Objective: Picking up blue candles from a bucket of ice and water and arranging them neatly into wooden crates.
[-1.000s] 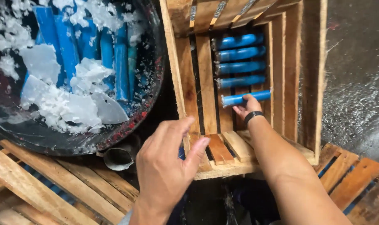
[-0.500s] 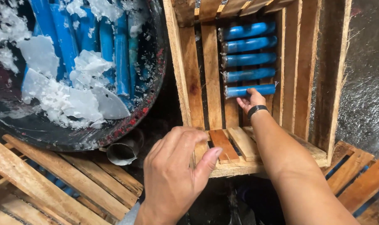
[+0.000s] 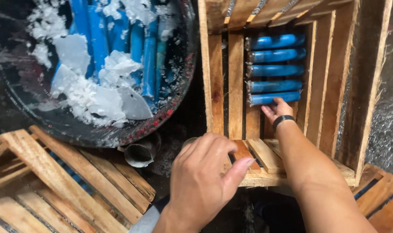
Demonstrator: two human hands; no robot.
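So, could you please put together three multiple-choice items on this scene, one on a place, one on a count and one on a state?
1. Where does the right hand reach?
A. Into the round tub
B. Into the wooden crate, at the nearest blue tube
C. Onto the pallet

2. How many blue tubes lie in a row in the wooden crate?
A. Two
B. Five
C. Nine

3. How is the left hand?
A. Empty, fingers curled over the crate's near edge
B. Holding a tube
C. Gripping a chunk of ice

Answers:
1 B: its fingers touch the nearest blue tube inside the crate.
2 B: five tubes lie side by side there.
3 A: nothing shows in it, and it sits at the near rim.
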